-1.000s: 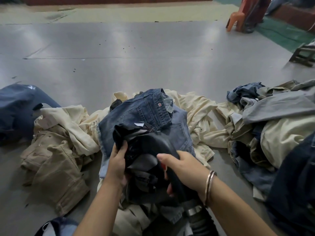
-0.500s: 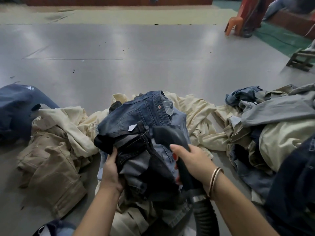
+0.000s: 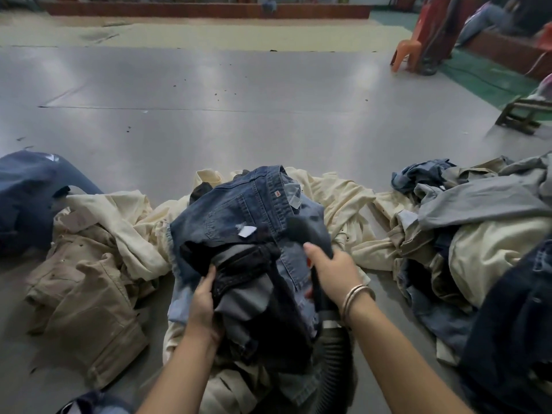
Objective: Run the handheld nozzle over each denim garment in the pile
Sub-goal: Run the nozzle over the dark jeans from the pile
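1. The black nozzle (image 3: 309,231), wide-mouthed on a ribbed hose (image 3: 336,351), lies on faded blue jeans (image 3: 239,210) atop the central pile.
2. The right hand (image 3: 334,273) grips its handle.
3. The left hand (image 3: 204,303) clutches a dark garment (image 3: 254,282).

Nozzle (image 3: 307,231) tip blurred, shape unclear; lower body hidden behind right hand (image 3: 334,273). Ribbed hose (image 3: 334,354) below nozzle cut by bottom edge. Left hand (image 3: 203,306) fingertips buried in dark jeans (image 3: 254,282) left of nozzle. Navy garment (image 3: 513,330) far right of nozzle cut by frame edge.
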`<state>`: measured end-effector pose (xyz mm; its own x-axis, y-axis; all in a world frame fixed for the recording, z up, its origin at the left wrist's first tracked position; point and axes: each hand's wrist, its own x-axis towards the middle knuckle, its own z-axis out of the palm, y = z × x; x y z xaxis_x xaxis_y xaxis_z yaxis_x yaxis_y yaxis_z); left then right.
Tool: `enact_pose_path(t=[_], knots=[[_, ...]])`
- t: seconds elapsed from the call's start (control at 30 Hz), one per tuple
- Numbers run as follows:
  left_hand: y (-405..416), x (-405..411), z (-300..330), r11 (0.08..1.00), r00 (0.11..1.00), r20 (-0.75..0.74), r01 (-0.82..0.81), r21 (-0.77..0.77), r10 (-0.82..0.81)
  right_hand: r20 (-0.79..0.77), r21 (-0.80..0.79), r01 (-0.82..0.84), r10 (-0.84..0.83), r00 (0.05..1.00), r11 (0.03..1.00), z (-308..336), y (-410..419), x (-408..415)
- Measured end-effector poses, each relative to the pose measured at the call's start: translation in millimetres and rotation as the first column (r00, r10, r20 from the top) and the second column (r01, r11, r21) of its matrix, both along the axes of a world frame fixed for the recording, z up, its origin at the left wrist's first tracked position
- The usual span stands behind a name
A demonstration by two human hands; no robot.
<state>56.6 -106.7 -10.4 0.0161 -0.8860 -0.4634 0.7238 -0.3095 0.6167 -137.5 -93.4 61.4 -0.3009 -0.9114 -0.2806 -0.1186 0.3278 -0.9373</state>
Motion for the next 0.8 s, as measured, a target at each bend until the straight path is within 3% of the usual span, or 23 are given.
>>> enact_pose_path(t=[0.1, 0.23, 0.3, 0.37, 0.53, 0.67, 0.8], knots=[[-1, 12, -1, 0.999, 0.996, -0.075, -0.046, -0.008, 0.045, 0.196, 0.004, 0.071, -0.071, 0.978, 0.997, 16, 9, -19], [-3, 0, 5, 0.997, 0.997, -0.028, -0.076, -0.004, 0.075, 0.266, 0.067, -0.299, 0.272, 0.925, 0.952, 20, 33, 10], [-2, -9, 11, 0.998, 0.998, 0.021, -0.065, 0.004, 0.065, 0.230, 0.067, -0.400, 0.376, 0.897, 0.914, 13, 33, 26], [1, -14, 15, 1.000, 1.000, 0.014, -0.015, 0.027, 0.015, 0.156, 0.062, -0.352, 0.339, 0.928, 0.934, 4, 23, 32], [3, -15, 26, 1.000, 0.999, -0.031, 0.012, 0.001, -0.012, -0.075, 0.060, -0.002, 0.007, 0.997, 0.998, -8, -6, 6], [1, -13, 28, 1.000, 1.000, -0.016, -0.002, -0.006, 0.002, 0.160, -0.081, 0.125, -0.111, 0.981, 0.989, -3, 7, -18], [-4, -25, 29, 0.999, 0.972, 0.231, -0.041, 0.003, 0.039, 0.219, -0.272, 0.002, 0.060, 0.974, 0.962, 7, 12, -2]])
